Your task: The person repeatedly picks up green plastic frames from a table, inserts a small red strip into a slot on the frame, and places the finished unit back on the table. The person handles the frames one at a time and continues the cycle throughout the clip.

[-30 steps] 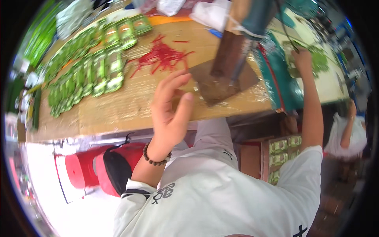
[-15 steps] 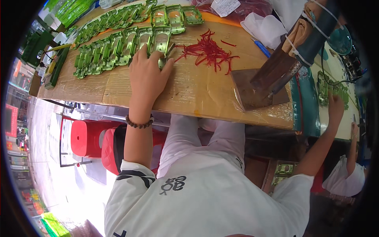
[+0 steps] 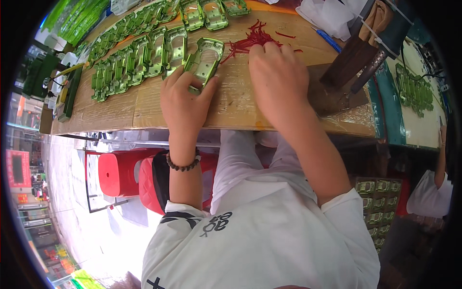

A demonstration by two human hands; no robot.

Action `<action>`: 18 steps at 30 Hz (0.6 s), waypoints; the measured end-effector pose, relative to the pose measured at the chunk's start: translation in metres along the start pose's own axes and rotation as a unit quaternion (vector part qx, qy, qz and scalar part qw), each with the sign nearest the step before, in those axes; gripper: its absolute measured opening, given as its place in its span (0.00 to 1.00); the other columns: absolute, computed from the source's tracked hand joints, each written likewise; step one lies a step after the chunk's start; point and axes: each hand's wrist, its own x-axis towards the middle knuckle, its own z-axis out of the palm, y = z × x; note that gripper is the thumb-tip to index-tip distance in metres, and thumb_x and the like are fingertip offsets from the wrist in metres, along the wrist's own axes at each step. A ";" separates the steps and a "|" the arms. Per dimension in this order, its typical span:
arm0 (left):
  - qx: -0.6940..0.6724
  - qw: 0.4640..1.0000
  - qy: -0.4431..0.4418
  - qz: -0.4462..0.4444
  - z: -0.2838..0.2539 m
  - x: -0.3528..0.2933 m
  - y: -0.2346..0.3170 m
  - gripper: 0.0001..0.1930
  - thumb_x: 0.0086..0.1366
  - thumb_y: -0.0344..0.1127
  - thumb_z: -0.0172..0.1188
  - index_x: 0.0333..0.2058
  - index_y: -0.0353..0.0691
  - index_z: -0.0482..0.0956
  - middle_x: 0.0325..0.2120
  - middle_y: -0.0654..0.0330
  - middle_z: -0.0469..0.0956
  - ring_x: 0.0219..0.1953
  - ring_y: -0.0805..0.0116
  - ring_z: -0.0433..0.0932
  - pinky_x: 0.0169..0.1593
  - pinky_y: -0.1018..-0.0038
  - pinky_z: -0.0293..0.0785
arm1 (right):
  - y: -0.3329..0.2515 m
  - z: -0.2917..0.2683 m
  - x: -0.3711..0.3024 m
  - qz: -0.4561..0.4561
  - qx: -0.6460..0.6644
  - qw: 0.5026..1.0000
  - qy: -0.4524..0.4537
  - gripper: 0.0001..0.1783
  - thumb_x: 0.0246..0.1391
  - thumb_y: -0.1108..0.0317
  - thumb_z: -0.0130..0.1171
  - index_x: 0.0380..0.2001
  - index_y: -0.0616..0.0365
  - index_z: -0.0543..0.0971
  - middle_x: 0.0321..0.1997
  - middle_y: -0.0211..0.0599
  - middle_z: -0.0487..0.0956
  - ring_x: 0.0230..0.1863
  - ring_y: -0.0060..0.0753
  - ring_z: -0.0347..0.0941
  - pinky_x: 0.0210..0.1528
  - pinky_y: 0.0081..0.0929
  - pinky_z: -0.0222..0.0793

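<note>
My left hand (image 3: 185, 103), with a beaded bracelet on its wrist, has its thumb and fingers closed round the near end of a green plastic housing (image 3: 202, 68). That housing lies tilted on the cardboard-covered tabletop, at the right end of a row of similar green housings (image 3: 127, 70). My right hand (image 3: 280, 79) is over the near edge of a pile of thin red strips (image 3: 256, 36). Its fingers are curled down and closed, and whatever they hold is hidden beneath them.
A second row of green housings (image 3: 132, 26) lies farther back. At right stands a dark metal post (image 3: 349, 58) on a plate, near a blue pen (image 3: 328, 40) and white plastic (image 3: 327, 18). More housings (image 3: 414, 91) are on the right-hand table, by another person's arm (image 3: 442, 154). Red stools (image 3: 118, 173) stand below left.
My right hand has come from the right-hand table to the red strips. My left hand has drawn one green housing out of the row, toward me and to the right.
</note>
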 end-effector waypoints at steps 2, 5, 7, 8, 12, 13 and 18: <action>-0.004 0.999 0.039 0.032 0.004 -0.003 -0.003 0.14 0.42 0.39 0.68 0.16 0.38 0.72 0.32 0.50 0.75 0.38 0.50 0.70 0.43 0.64 0.65 | 0.002 0.008 0.011 0.040 -0.059 0.997 -0.040 0.05 0.38 0.74 0.55 0.25 0.59 0.75 0.31 0.38 0.74 0.36 0.41 0.71 0.36 0.33 0.68; -0.017 1.000 0.017 0.004 0.000 -0.005 -0.001 0.13 0.42 0.39 0.68 0.18 0.39 0.73 0.34 0.51 0.76 0.40 0.50 0.70 0.45 0.63 0.64 | 0.003 0.013 0.013 0.044 -0.058 0.996 -0.044 0.04 0.37 0.73 0.56 0.23 0.57 0.77 0.31 0.39 0.75 0.37 0.42 0.71 0.37 0.35 0.69; -0.018 0.999 0.045 0.020 0.002 -0.007 -0.002 0.13 0.42 0.38 0.68 0.19 0.39 0.74 0.34 0.51 0.76 0.39 0.51 0.70 0.44 0.63 0.64 | 0.004 0.018 0.014 0.043 -0.066 0.996 -0.047 0.03 0.37 0.73 0.57 0.21 0.57 0.77 0.29 0.39 0.76 0.36 0.42 0.72 0.36 0.35 0.69; -0.018 0.998 0.060 0.029 0.003 -0.008 -0.003 0.13 0.42 0.38 0.68 0.19 0.39 0.74 0.34 0.51 0.76 0.39 0.51 0.70 0.44 0.64 0.64 | 0.005 0.019 0.015 0.042 -0.069 0.996 -0.047 0.03 0.37 0.73 0.57 0.21 0.57 0.77 0.28 0.39 0.76 0.36 0.42 0.72 0.36 0.35 0.69; -0.026 0.997 0.069 0.031 0.002 -0.010 -0.002 0.12 0.41 0.38 0.69 0.19 0.40 0.74 0.35 0.51 0.75 0.39 0.52 0.70 0.43 0.65 0.64 | 0.004 0.019 0.017 0.052 -0.038 0.996 -0.066 0.03 0.37 0.72 0.57 0.21 0.56 0.77 0.26 0.39 0.77 0.34 0.41 0.72 0.36 0.34 0.69; -0.031 0.997 0.068 0.025 0.001 -0.010 0.000 0.12 0.41 0.38 0.69 0.19 0.40 0.74 0.35 0.51 0.75 0.39 0.52 0.70 0.43 0.65 0.65 | 0.003 0.019 0.018 0.050 -0.039 0.995 -0.072 0.03 0.37 0.72 0.57 0.21 0.56 0.77 0.25 0.39 0.76 0.34 0.41 0.72 0.35 0.34 0.69; -0.056 0.996 0.071 0.002 -0.001 -0.009 0.003 0.13 0.41 0.36 0.69 0.19 0.38 0.73 0.33 0.49 0.75 0.38 0.52 0.72 0.43 0.68 0.66 | 0.008 0.022 0.017 0.034 -0.017 0.999 -0.008 0.04 0.37 0.73 0.56 0.22 0.56 0.77 0.26 0.38 0.76 0.35 0.41 0.72 0.35 0.34 0.69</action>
